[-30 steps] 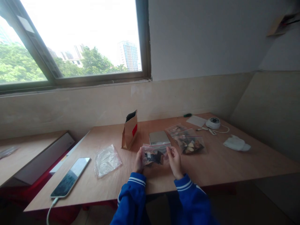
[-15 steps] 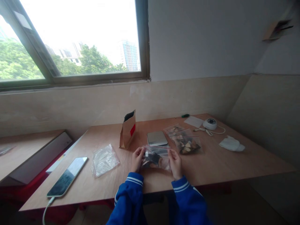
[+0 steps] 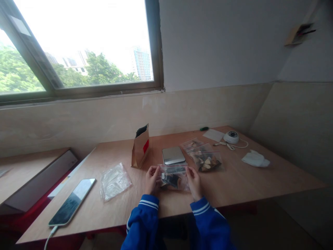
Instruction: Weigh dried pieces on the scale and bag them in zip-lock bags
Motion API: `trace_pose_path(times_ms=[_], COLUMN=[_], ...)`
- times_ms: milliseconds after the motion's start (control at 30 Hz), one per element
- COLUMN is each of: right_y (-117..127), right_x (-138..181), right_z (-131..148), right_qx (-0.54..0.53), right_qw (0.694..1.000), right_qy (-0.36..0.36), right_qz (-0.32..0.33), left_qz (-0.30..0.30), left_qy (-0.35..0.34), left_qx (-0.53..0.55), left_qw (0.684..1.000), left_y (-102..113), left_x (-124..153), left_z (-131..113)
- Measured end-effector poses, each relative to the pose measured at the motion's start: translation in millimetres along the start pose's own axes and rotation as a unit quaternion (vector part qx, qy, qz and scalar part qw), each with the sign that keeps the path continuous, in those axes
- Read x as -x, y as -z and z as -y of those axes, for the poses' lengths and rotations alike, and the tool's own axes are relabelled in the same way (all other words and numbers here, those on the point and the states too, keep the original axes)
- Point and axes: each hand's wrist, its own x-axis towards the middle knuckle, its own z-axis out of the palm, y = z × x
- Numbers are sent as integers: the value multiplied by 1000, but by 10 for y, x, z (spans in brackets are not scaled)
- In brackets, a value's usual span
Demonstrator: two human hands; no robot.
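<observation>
A clear zip bag [image 3: 173, 180] with dark and brown pieces inside is stretched between my two hands near the table's front edge. My left hand [image 3: 152, 178] pinches its upper left corner. At the upper right corner, the fingers of my right hand [image 3: 194, 180] are closed on the same bag. Just beyond it lies a small scale [image 3: 173, 155] with a silver plate, its front partly hidden by the bag. To the right of the scale, several filled zip bags [image 3: 206, 162] with pale and brown slices overlap. A brown paper pouch [image 3: 140, 147] stands open at the top, left of the scale.
Flat clear bags [image 3: 116, 182] lie on the left, beside a phone [image 3: 73, 202] with a cable. Toward the back right are a white dome camera [image 3: 231, 137], a paper sheet [image 3: 213, 134], a green-handled tool [image 3: 204, 128] and a crumpled white cloth or tissue [image 3: 255, 158].
The bag between my hands has tilted and dropped slightly, showing more of the scale. Both hands keep their hold at its corners. The whole view has shifted a little.
</observation>
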Motion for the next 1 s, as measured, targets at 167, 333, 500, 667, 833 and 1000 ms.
trace_pose_path(times_ms=[167,333,500,667,833,1000], right_y=[-3,-23,9,83,110,222], right_x=[20,37,63,136,265,400], right_z=[20,68,81,189,521,612], right_qx=[0,-17,-56,-42,-59,-40], right_qw=[999,995,996,998,998,998], right_qy=[-16,-27,-22,-18,25,41], right_qz=[45,89,64,40,23,6], left_qz=[-48,-15,-23,-75,-126,-127], left_qy=[-61,-165,-216,-204,-169,-140], left_qx=[-16,-150,-218,-208,-143,-95], left_qw=[997,975,952,954,967,977], left_y=[39,-106,-254,-193,-137,-115], left_x=[-14,299,573,678,793,840], left_z=[-78,-428,-743,-762,-673,-526])
